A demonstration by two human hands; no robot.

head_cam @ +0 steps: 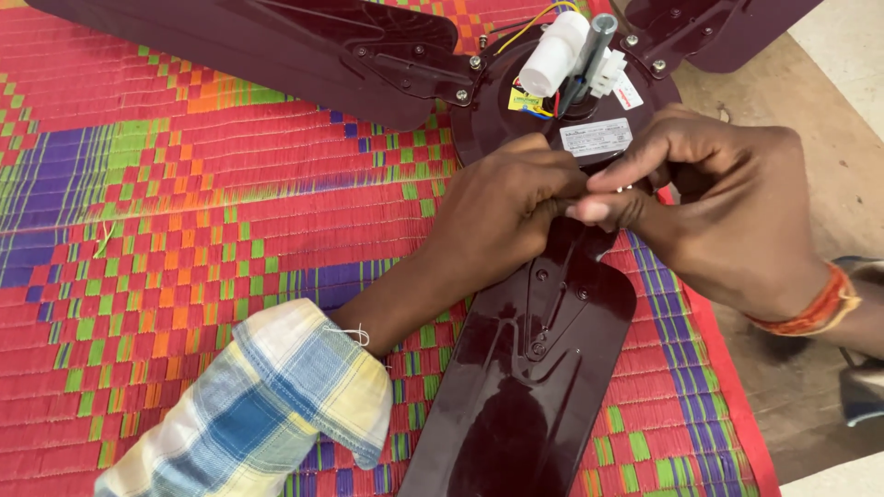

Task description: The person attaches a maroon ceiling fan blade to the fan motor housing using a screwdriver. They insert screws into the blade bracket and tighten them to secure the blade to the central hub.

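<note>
Your left hand (502, 207) and right hand (709, 198) meet fingertip to fingertip over the maroon ceiling fan (552, 120), which lies on the woven mat (184, 202). Both are pinched shut, perhaps on a small screw; it's hidden between your fingers. They hover just above the near blade (525, 387), where its bracket joins the motor hub.

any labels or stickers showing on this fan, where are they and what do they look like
Rating label: white rectangle with small dark print, on the maroon motor housing, just above the right hand.
Yellow sticker: small, beside the white cylinder.
White sticker with red: small, right of the metal rod.
</note>
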